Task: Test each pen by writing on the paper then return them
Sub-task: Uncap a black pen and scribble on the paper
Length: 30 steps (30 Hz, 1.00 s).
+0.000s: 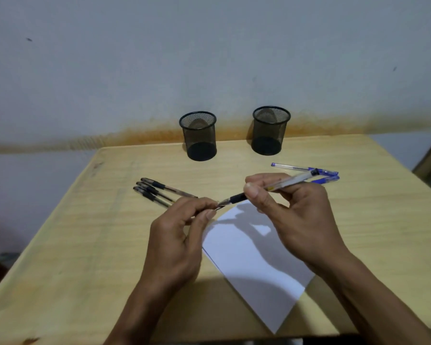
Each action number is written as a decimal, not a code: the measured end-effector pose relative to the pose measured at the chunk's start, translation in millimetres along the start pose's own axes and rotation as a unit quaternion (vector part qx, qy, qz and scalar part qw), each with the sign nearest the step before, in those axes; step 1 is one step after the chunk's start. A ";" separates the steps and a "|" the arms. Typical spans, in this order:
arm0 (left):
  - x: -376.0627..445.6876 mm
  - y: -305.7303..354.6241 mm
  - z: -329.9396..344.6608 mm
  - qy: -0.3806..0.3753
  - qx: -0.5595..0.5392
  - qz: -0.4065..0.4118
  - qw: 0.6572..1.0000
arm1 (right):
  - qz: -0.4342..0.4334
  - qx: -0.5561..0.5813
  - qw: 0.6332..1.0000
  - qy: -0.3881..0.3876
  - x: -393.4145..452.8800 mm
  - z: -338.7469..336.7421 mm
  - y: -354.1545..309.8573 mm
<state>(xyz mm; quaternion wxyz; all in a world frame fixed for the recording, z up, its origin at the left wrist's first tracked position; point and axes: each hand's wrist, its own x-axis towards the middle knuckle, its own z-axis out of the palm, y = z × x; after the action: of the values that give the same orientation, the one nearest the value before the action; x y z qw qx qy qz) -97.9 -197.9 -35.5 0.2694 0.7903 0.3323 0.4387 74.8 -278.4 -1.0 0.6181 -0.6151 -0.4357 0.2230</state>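
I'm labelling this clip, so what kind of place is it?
Probably a plain desk in a home or office: a light wooden table against a stained white wall, two black mesh pen cups, and a white paper sheet.

The near ends of the three black pens (pixel 159 192) vanish behind the left hand (pixel 177 237), just left of the paper (pixel 254 260). That hand's fingertips cover the tip of the held pen (pixel 271 186), so whether a cap sits there cannot be told. The right hand (pixel 291 215) hides the paper's far right corner and part of the blue pens (pixel 306 168) beyond. The picture's lower edge crops both forearms and the tabletop (pixel 85 245).
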 end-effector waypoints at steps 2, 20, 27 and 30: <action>0.2 -1.1 1.0 -0.008 -0.002 0.010 1.000 | 0.000 -0.008 1.000 -0.011 0.1 2.0 1.9; 19.8 14.9 -16.0 -0.047 -0.071 -0.006 0.996 | 0.000 0.107 0.994 -0.034 12.6 -19.3 -11.9; 36.1 22.7 -24.5 -0.075 -0.121 -0.037 0.989 | -0.108 -0.200 0.969 -0.101 11.0 -36.7 -20.5; 47.6 30.5 -20.4 -0.073 -0.101 -0.030 0.992 | -0.091 -0.271 0.953 -0.100 13.3 -29.0 -17.3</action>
<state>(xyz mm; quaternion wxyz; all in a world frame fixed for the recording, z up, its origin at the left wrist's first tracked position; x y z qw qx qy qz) -88.2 -178.3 20.4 0.3847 0.7783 0.2894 0.4031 100.8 -286.6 23.0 0.3994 -0.6916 -0.5935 0.0993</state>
